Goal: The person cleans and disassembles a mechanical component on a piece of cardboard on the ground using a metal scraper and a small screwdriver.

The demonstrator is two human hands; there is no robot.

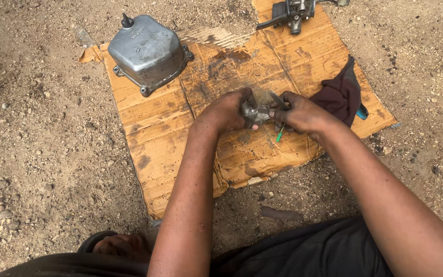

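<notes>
We see both forearms reaching forward, left hand [227, 111] and right hand [301, 112] clamped together on a small grey metal part [256, 113] over the oily cardboard sheet [283, 61]; a valve cover [147, 51] lies at its far-left corner.

Both hands [262, 113] grip metal part [256, 113] (greasy).

An outdoor, makeshift repair spot on bare ground: sandy dirt [37, 154] strewn with pebbles, and an oil-stained sheet of cardboard [170, 133] as work surface. A metal engine cover [147, 51] lies at eleven o'clock, a carburettor-like part [293, 13] at one o'clock, a dark rag [342, 92] at two o'clock.
</notes>
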